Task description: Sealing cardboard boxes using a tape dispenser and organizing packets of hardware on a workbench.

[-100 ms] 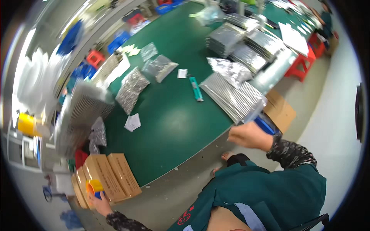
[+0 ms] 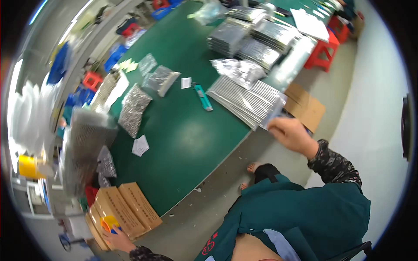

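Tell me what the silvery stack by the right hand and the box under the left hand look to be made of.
The stack of silvery bags by the right hand looks like metallised plastic film: grey, shiny, with glints. The box under the left hand looks like plain brown corrugated cardboard, matte with folded flaps.

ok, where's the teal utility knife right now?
Head view: the teal utility knife lies on the green table, centre, just left of the fanned stack of silver bags and right of a small white slip.

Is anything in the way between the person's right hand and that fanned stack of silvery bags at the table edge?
Nothing visible: the right hand is already at the near corner of the stack of silvery bags, seemingly gripping one.
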Tool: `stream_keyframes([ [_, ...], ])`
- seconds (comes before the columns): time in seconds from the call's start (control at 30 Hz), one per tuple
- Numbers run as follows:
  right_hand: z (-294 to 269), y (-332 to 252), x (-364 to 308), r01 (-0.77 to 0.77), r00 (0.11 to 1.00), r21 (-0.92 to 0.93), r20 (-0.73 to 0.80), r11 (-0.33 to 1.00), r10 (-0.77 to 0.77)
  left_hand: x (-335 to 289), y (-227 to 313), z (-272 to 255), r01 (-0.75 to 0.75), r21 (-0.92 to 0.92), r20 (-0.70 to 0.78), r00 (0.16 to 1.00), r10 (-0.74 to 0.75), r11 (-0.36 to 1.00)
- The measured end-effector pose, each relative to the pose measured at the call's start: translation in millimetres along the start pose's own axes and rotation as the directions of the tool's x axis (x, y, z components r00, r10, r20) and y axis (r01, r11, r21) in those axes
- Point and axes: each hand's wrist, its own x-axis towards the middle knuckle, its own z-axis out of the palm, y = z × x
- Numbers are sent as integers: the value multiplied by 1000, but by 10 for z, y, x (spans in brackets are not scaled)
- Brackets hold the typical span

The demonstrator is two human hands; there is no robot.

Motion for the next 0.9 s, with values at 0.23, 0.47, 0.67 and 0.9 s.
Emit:
stream_keyframes([
  [0.23, 393, 1291, -1490, -585, 811, -83, -60, 807, 582, -881, 1927, -112, -642, -622, -101, 634, 767, 449],
  [0.47, 592, 842, -1495, -820, 572, 504, 738, 272, 357, -2095, 3525, -511, -597, -799, -202, 375, 905, 69],
  [0.67, -331, 2466, -2999, -277, 530, -725, 431, 630, 730, -2480, 3606, -471, -264, -942, 165, 180, 970, 209],
  [0.9, -1682, 2814, -1745, -810, 583, 394, 456, 434, 673, -2894, 4270, -1365, 496, -576, 417, -505, 755, 650],
])
